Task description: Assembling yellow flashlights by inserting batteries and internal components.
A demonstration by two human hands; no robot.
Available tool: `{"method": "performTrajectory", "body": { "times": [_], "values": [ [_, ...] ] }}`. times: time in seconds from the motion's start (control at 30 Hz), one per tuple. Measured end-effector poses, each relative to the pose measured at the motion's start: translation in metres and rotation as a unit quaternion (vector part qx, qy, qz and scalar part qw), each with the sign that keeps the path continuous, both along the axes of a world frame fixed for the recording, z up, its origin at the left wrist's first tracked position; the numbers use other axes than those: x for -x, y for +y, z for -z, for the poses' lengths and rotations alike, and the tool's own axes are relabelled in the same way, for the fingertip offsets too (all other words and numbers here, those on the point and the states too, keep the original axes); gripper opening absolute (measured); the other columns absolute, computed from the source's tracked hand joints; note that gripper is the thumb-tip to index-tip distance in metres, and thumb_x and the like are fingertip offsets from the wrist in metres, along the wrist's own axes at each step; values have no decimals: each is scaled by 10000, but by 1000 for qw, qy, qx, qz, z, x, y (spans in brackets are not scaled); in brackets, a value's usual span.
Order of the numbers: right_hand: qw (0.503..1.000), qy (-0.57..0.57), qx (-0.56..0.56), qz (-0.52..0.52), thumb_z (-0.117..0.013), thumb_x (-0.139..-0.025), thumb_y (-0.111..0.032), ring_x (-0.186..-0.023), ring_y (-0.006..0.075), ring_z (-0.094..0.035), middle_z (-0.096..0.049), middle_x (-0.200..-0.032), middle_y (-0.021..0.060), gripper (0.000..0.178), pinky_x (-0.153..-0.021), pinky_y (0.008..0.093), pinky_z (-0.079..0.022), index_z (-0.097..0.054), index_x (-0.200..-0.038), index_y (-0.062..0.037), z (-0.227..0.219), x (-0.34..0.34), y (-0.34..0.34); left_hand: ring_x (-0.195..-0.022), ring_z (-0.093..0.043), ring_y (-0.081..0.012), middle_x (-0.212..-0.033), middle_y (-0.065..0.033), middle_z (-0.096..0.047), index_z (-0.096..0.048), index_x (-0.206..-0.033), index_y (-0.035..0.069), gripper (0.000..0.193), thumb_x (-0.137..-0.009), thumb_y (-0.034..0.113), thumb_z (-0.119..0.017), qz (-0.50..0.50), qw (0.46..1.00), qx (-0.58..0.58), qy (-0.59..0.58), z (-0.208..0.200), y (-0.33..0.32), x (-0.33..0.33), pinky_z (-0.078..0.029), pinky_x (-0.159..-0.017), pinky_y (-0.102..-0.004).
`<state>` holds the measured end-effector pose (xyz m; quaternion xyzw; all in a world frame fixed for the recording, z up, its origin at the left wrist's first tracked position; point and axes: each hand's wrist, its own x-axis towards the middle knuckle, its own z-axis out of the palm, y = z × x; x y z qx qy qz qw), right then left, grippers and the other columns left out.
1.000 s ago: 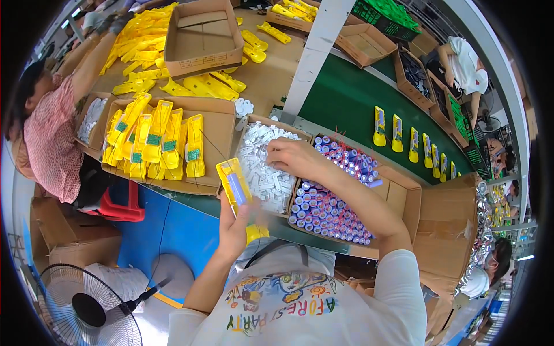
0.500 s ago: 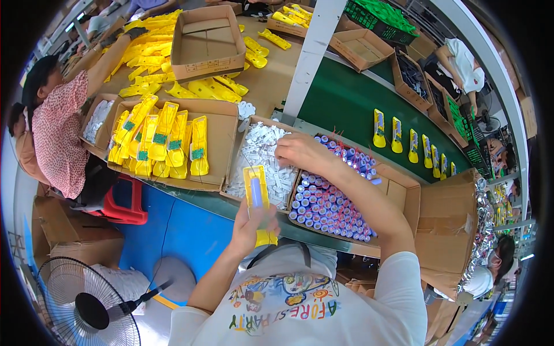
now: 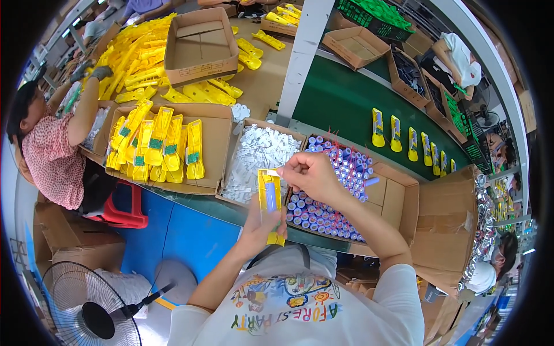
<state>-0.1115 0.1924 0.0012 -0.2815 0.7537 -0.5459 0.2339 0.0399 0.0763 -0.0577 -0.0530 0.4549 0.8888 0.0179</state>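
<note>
My left hand (image 3: 261,229) is closed around a long yellow plastic housing (image 3: 262,187), held upright over the near edge of the bench. A purple cylindrical battery (image 3: 270,197) lies inside the housing. At the housing's top end, my right hand (image 3: 314,180) pinches a small white plastic piece (image 3: 272,172) between thumb and fingertips. Just beyond the hands stands a cardboard box (image 3: 222,193) heaped with white plastic pieces (image 3: 259,147). Under my right forearm is a box of purple batteries (image 3: 323,216) with red wires.
To the left, a carton (image 3: 216,132) holds yellow housings with green circuit boards (image 3: 156,143). More yellow housings stand on the green conveyor (image 3: 346,109), beyond a metal post (image 3: 300,63). A co-worker (image 3: 55,150) sits at the left; a fan (image 3: 95,314) stands nearby.
My right hand has come out of the box of white pieces toward me, bringing one to the housing's top. My left hand has shifted slightly right with the housing.
</note>
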Motion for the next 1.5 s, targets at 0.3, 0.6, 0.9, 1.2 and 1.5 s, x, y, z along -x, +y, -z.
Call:
{"method": "performTrajectory", "body": {
  "times": [0.3, 0.6, 0.9, 1.2, 1.5],
  "values": [
    [993, 107, 14, 43, -740, -828, -139, -559, 26, -538, -618, -620, 11, 210, -497, 201, -434, -630, -732, 12, 6, -10, 3, -677, -529, -161, -936, -112, -502, -218, -1324, 109, 469, -968, 174, -516, 22, 1000, 17, 6, 5, 1, 4, -513, -623, -356],
    [987, 151, 43, 33, -747, -822, -202, -634, 110, -516, -537, -732, 23, 282, -584, 271, -451, -520, -853, -38, 25, 10, 0, -679, -533, -170, -942, -119, -507, -204, -1341, 108, 514, -962, 210, -535, 58, 994, -91, 0, 1, -3, 10, -515, -628, -369],
    [998, 21, 27, 47, -722, -852, -121, -555, 74, -594, -649, -707, 41, 148, -498, 201, -452, -667, -849, 16, 0, -45, 31, -759, -554, -140, -1016, -116, -508, -217, -1333, 56, 436, -997, 190, -460, -10, 984, 165, 73, 5, 16, 17, -512, -668, -304],
    [987, -146, 49, 54, -688, -877, -110, -479, 81, -570, -565, -661, 32, 235, -389, 233, -463, -464, -885, -39, 9, -56, 28, -773, -557, -136, -1051, -109, -485, -226, -1324, 54, 401, -1021, 248, -405, -8, 983, 161, 92, 4, 25, 10, -498, -638, -271],
    [986, 56, 104, 121, -721, -856, -187, -513, 58, -546, -548, -718, 1, 299, -403, 184, -438, -476, -962, -52, 37, -39, 13, -631, -545, -194, -917, -135, -510, -279, -1255, 36, 369, -983, 242, -420, 14, 996, -79, -37, -8, 28, 17, -512, -588, -343]
  ]
}}
